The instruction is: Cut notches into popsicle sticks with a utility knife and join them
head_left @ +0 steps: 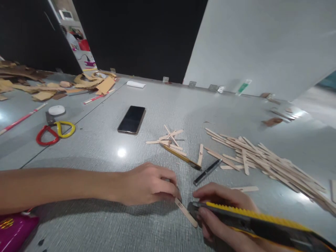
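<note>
My left hand (pixel 148 183) presses fingertips down on one end of a wooden craft stick (pixel 187 212) lying flat on the grey table (pixel 105 224). My right hand (pixel 223 213) grips a yellow and black utility knife (pixel 252 218), with its front end right beside the stick. A black pen (pixel 207 172) lies just beyond my right hand. A yellow pencil-like tool (pixel 181 157) rests among a small heap of short stick pieces (pixel 169 138).
A large pile of craft sticks (pixel 265 161) spreads at the right. A black phone (pixel 131 119) lies in the middle. Red and yellow scissors (pixel 54 131), a white round object (pixel 56 110) and cardboard scraps (pixel 52 85) sit at the left. A magenta object (pixel 13 231) is bottom left.
</note>
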Demonstrator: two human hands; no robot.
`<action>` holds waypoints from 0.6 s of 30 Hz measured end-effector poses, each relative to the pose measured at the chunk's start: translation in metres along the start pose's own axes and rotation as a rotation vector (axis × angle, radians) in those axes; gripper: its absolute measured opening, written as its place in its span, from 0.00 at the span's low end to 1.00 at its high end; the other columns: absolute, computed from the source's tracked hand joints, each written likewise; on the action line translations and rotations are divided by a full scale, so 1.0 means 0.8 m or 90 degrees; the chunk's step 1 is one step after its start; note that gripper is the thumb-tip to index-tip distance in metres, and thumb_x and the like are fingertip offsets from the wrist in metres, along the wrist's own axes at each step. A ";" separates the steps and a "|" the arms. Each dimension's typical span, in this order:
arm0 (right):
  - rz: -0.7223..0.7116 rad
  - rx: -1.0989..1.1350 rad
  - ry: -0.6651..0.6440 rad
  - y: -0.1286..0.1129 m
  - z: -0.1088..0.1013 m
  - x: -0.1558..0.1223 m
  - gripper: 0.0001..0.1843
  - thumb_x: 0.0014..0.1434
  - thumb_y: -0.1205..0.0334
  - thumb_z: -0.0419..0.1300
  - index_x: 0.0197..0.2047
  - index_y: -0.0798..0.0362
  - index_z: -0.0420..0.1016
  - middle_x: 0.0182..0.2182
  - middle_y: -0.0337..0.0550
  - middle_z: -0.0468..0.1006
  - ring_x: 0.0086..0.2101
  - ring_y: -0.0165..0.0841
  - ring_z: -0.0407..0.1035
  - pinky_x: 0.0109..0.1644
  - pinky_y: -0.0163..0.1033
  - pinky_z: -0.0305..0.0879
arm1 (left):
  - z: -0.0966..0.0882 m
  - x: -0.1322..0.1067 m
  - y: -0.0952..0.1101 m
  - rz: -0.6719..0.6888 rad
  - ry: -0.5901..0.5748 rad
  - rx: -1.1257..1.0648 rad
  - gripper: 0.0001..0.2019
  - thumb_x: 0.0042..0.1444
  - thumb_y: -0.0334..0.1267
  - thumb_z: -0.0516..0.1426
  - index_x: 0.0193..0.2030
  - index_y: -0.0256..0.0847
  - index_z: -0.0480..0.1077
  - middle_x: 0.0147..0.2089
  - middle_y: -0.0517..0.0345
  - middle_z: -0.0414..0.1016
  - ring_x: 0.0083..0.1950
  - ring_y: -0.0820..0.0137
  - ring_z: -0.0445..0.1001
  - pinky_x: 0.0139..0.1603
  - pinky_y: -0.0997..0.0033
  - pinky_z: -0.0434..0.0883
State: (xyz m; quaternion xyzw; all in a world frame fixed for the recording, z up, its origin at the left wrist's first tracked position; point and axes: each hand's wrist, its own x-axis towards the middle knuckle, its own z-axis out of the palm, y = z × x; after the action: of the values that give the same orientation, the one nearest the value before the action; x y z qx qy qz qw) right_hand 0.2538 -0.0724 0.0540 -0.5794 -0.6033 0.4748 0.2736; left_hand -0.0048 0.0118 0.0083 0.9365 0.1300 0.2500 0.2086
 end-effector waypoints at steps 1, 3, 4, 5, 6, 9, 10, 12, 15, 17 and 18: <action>-0.017 -0.001 0.003 0.000 0.003 0.000 0.14 0.65 0.45 0.66 0.42 0.47 0.78 0.25 0.38 0.82 0.26 0.35 0.77 0.31 0.36 0.74 | -0.001 -0.001 0.001 0.002 -0.003 0.010 0.10 0.74 0.35 0.57 0.49 0.37 0.81 0.45 0.55 0.82 0.38 0.73 0.80 0.38 0.75 0.74; -0.051 -0.029 -0.014 0.000 0.010 0.002 0.13 0.67 0.47 0.64 0.38 0.47 0.77 0.24 0.37 0.82 0.24 0.33 0.76 0.30 0.36 0.72 | -0.002 -0.003 0.002 0.010 -0.014 0.035 0.10 0.75 0.33 0.56 0.49 0.37 0.81 0.46 0.55 0.82 0.35 0.75 0.79 0.36 0.76 0.73; -0.070 -0.057 -0.026 -0.001 0.012 0.003 0.14 0.69 0.48 0.62 0.35 0.47 0.76 0.23 0.37 0.81 0.23 0.32 0.75 0.29 0.35 0.70 | -0.002 -0.004 0.003 0.016 -0.021 0.048 0.11 0.74 0.31 0.55 0.49 0.37 0.81 0.46 0.55 0.82 0.35 0.75 0.79 0.35 0.75 0.73; -0.089 -0.088 -0.037 -0.001 0.014 0.005 0.15 0.70 0.49 0.60 0.33 0.47 0.75 0.21 0.36 0.80 0.22 0.31 0.73 0.29 0.35 0.68 | -0.001 -0.005 0.003 0.022 -0.030 0.060 0.11 0.73 0.30 0.55 0.49 0.37 0.80 0.47 0.55 0.82 0.35 0.74 0.79 0.35 0.75 0.73; -0.106 -0.114 -0.045 -0.001 0.015 0.006 0.16 0.71 0.50 0.59 0.32 0.47 0.74 0.20 0.35 0.79 0.21 0.30 0.72 0.29 0.35 0.66 | -0.001 -0.006 0.003 0.025 -0.041 0.069 0.11 0.73 0.28 0.55 0.49 0.38 0.80 0.47 0.55 0.83 0.36 0.74 0.80 0.36 0.75 0.74; -0.138 -0.142 -0.060 0.001 0.015 0.011 0.16 0.73 0.52 0.57 0.33 0.48 0.73 0.19 0.35 0.79 0.21 0.30 0.72 0.29 0.35 0.67 | 0.001 -0.006 0.003 0.017 -0.061 0.091 0.12 0.72 0.27 0.54 0.50 0.39 0.80 0.48 0.56 0.83 0.36 0.74 0.80 0.36 0.75 0.74; -0.145 -0.143 -0.068 0.003 0.014 0.012 0.16 0.73 0.51 0.57 0.33 0.48 0.72 0.20 0.35 0.79 0.21 0.30 0.72 0.29 0.35 0.67 | 0.002 -0.005 0.003 0.014 -0.061 0.096 0.12 0.72 0.27 0.54 0.50 0.39 0.80 0.47 0.56 0.83 0.36 0.74 0.80 0.35 0.75 0.74; -0.153 -0.142 -0.085 0.008 0.014 0.013 0.16 0.74 0.51 0.56 0.34 0.48 0.72 0.20 0.35 0.80 0.21 0.30 0.73 0.28 0.34 0.67 | 0.001 -0.004 0.003 0.015 -0.055 0.105 0.11 0.72 0.28 0.55 0.50 0.39 0.80 0.47 0.57 0.83 0.35 0.74 0.79 0.33 0.75 0.73; -0.144 -0.147 -0.088 0.017 0.016 0.011 0.16 0.74 0.52 0.56 0.34 0.48 0.72 0.19 0.35 0.79 0.20 0.30 0.73 0.26 0.33 0.66 | 0.000 -0.003 0.004 0.041 -0.062 0.128 0.11 0.73 0.28 0.54 0.49 0.39 0.79 0.47 0.58 0.84 0.36 0.74 0.80 0.32 0.74 0.72; -0.137 -0.155 -0.073 0.020 0.017 0.010 0.17 0.75 0.51 0.57 0.35 0.49 0.73 0.19 0.35 0.78 0.19 0.30 0.72 0.25 0.33 0.64 | 0.000 -0.004 0.006 0.076 -0.062 0.159 0.11 0.75 0.32 0.54 0.48 0.38 0.79 0.45 0.58 0.84 0.35 0.73 0.79 0.30 0.71 0.72; -0.142 -0.159 -0.069 0.020 0.017 0.010 0.16 0.75 0.51 0.57 0.35 0.49 0.74 0.19 0.35 0.78 0.19 0.29 0.71 0.24 0.33 0.64 | 0.000 -0.005 0.007 0.094 -0.058 0.174 0.11 0.75 0.35 0.54 0.47 0.37 0.79 0.43 0.57 0.84 0.33 0.73 0.78 0.29 0.70 0.71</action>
State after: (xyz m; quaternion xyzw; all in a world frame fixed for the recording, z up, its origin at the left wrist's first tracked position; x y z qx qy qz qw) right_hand 0.2477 -0.0700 0.0322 -0.5116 -0.7324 0.3932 0.2174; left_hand -0.0069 0.0059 0.0088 0.9736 0.0837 0.2020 0.0657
